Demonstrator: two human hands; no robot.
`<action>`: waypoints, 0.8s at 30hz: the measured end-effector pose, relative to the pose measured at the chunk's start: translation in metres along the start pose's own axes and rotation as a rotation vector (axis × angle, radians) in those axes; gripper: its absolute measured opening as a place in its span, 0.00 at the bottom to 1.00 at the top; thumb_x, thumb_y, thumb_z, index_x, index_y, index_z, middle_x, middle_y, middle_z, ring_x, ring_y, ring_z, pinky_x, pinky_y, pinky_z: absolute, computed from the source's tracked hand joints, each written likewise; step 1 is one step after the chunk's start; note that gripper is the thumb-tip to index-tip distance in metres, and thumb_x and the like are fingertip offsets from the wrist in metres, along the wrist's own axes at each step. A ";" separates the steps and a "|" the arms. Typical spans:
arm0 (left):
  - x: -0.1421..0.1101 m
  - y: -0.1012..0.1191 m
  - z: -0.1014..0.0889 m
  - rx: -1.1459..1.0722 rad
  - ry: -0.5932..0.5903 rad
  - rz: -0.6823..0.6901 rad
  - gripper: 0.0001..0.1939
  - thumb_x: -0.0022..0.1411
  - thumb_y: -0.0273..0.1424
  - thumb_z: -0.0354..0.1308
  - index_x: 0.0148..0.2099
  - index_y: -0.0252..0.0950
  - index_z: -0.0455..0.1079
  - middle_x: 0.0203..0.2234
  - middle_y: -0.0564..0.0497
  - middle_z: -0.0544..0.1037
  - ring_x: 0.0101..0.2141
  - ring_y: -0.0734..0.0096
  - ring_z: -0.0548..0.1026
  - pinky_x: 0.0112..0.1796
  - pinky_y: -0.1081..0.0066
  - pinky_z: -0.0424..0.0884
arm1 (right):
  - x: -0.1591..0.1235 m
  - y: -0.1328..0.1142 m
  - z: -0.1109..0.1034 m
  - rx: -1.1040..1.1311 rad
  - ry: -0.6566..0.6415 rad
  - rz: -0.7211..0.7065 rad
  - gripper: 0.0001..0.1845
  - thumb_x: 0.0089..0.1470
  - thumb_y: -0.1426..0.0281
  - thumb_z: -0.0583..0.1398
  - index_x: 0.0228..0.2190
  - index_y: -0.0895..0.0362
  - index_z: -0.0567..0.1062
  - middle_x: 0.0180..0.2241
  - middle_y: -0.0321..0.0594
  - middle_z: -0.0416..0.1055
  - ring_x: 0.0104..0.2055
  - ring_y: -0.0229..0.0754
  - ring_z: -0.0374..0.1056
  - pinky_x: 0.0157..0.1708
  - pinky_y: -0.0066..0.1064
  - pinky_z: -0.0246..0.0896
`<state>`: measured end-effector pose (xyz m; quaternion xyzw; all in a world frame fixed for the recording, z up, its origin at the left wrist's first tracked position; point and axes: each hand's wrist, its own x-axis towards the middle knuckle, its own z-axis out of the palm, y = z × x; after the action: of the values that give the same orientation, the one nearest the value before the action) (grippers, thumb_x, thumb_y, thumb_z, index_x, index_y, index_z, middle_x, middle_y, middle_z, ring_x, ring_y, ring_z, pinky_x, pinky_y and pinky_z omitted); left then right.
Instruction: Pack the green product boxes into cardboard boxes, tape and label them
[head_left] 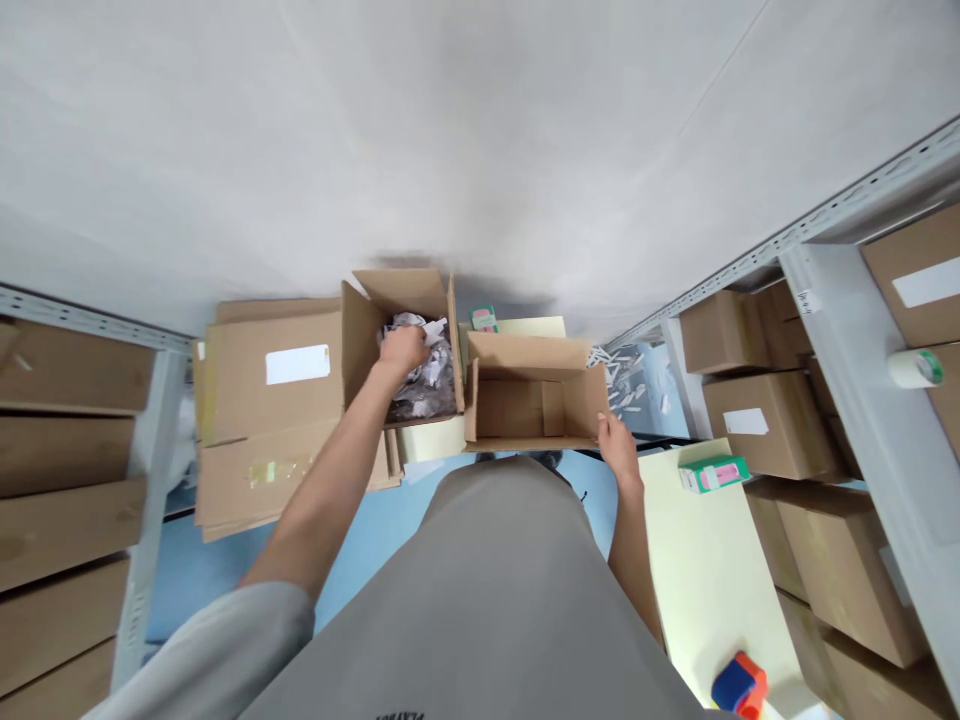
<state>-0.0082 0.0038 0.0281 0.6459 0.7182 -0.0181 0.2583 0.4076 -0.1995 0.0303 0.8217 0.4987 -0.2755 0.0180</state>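
Observation:
A cardboard box (360, 350) with raised flaps stands left of centre, filled with crumpled white and clear packing material (433, 372). My left hand (405, 348) reaches into it, fingers curled on some crumpled white paper; the fingertips are partly hidden. To its right is a second, open cardboard box (510, 405), whose inside looks bare. My right hand (618, 446) grips the right wall of this box at its near corner, thumb toward the inside.
Flattened cartons (300, 335) are stacked at left. A pale yellow table (697, 560) on the right bears a green-and-pink small box (714, 474) and a red-and-blue tape dispenser (740, 686). Shelves of cartons flank both sides. A tape roll (915, 368) is at the right-hand shelf post.

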 end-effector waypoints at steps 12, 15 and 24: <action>-0.153 0.075 0.036 -0.298 0.228 0.623 0.14 0.74 0.31 0.60 0.56 0.42 0.82 0.59 0.42 0.84 0.67 0.45 0.76 0.68 0.42 0.72 | 0.016 0.015 0.002 0.039 -0.011 -0.090 0.26 0.80 0.63 0.46 0.59 0.58 0.79 0.54 0.55 0.84 0.52 0.52 0.81 0.51 0.35 0.67; -0.148 0.076 0.064 -0.170 0.216 0.544 0.18 0.69 0.26 0.60 0.59 0.39 0.81 0.70 0.36 0.74 0.77 0.35 0.60 0.71 0.34 0.65 | 0.020 0.019 0.002 0.041 -0.016 -0.106 0.26 0.80 0.61 0.46 0.58 0.58 0.79 0.52 0.54 0.85 0.51 0.53 0.81 0.50 0.36 0.69; -0.102 -0.003 0.032 0.054 0.177 0.119 0.28 0.72 0.31 0.57 0.72 0.36 0.71 0.64 0.31 0.77 0.64 0.36 0.76 0.65 0.42 0.72 | 0.022 0.019 0.000 0.044 -0.033 -0.132 0.26 0.80 0.62 0.47 0.62 0.59 0.77 0.56 0.57 0.83 0.57 0.57 0.80 0.55 0.39 0.69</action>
<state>0.0037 -0.1018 0.0394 0.6933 0.6977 0.0352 0.1770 0.4311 -0.1912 0.0157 0.7824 0.5454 -0.3006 -0.0098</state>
